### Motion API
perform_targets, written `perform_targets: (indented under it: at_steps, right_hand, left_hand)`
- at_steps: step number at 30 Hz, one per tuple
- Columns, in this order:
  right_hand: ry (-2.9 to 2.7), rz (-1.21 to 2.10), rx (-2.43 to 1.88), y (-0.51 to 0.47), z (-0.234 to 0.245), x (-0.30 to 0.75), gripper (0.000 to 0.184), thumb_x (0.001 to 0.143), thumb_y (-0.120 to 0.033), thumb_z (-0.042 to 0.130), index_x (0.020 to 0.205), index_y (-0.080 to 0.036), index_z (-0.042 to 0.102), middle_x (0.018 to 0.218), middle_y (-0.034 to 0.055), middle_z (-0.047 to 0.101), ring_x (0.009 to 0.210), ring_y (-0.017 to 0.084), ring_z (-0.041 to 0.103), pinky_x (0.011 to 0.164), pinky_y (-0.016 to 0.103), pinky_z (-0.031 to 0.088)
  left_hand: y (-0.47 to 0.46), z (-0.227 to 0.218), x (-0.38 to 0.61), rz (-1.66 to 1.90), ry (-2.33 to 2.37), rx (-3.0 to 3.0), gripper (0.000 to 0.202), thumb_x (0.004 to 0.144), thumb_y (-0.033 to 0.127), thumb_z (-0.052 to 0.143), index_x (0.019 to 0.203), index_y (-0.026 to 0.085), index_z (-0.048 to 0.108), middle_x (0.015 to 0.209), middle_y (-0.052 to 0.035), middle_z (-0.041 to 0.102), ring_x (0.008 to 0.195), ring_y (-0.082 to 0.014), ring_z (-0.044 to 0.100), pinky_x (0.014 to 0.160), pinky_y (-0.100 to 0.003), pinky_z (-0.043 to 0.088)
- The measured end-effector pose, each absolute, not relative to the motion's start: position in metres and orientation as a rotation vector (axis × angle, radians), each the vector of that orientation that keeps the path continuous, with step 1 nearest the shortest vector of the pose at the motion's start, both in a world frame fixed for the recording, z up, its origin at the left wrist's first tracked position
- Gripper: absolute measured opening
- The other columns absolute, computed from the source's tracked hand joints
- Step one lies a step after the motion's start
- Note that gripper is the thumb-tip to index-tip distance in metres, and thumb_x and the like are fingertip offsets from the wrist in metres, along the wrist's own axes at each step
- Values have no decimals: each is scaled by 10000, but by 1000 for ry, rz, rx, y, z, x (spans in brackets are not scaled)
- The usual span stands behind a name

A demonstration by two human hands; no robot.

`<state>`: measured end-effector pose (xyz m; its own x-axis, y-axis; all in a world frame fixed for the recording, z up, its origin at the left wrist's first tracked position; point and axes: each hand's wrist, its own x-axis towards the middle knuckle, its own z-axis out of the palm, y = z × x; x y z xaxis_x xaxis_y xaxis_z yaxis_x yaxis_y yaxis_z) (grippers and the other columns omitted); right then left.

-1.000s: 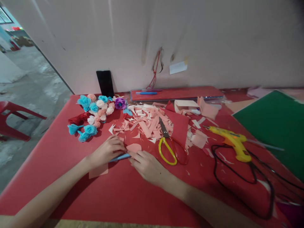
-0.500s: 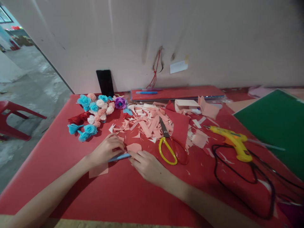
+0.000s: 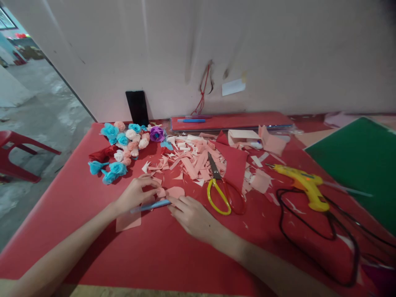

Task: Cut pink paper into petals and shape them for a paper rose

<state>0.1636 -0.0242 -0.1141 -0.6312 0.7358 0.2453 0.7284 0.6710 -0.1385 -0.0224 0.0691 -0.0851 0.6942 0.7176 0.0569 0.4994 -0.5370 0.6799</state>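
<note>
A small piece of pink paper [image 3: 175,192] with rounded edges lies between my hands. My right hand [image 3: 191,215] is closed on it and on the near end of a blue pen [image 3: 156,204], which lies slanted along the paper's lower side. My left hand [image 3: 136,196] has its thumb and forefinger at the paper's left edge and appears to pinch it; the other fingers are partly hidden. A square of pink paper [image 3: 129,222] rests on the red table under my left wrist. Scissors [image 3: 218,185] with one yellow and one red handle lie to the right.
Pink and white paper scraps [image 3: 194,159] are heaped behind my hands. Paper flowers [image 3: 123,144] in several colours stand at the back left, near a leaning phone [image 3: 137,108]. A yellow glue gun [image 3: 305,183] with a looping black cord [image 3: 280,218] lies right, beside a green sheet [image 3: 355,161].
My left hand has shifted slightly left and its thumb and forefinger show more clearly. More of the pen's left end is visible. My right hand has stayed in place.
</note>
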Motion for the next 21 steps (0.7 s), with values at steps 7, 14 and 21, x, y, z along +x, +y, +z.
perform_targets:
  at_steps: [7, 14, 21]
  right_hand:
    - [-2596, 46, -1161, -24, -114, 165, 206, 812, -116, 486, 999, -89, 568, 1110, 87, 574, 865, 193, 487, 735, 302, 447]
    - [-2588, 30, -1142, -24, -115, 164, 226, 814, -93, 465, 1017, -85, 564, 1099, 78, 580, 821, 190, 476, 684, 304, 445]
    - [-2565, -5, -1128, -24, -118, 163, 218, 824, -91, 461, 1017, -72, 560, 1068, 74, 590, 762, 183, 463, 643, 303, 430]
  left_hand:
    - [68, -83, -24, 383, 914, 2278, 95, 757, 201, 565, 723, 171, 649, 773, -19, 680, 789, -151, 580, 796, -293, 419]
    - [69, -82, -23, 331, 813, 2364, 80, 748, 196, 574, 724, 182, 650, 741, 8, 678, 724, -130, 580, 940, -365, 308]
    - [71, -88, -25, 320, 773, 2404, 109, 761, 157, 544, 757, 184, 650, 766, 3, 683, 744, -135, 566, 908, -350, 333]
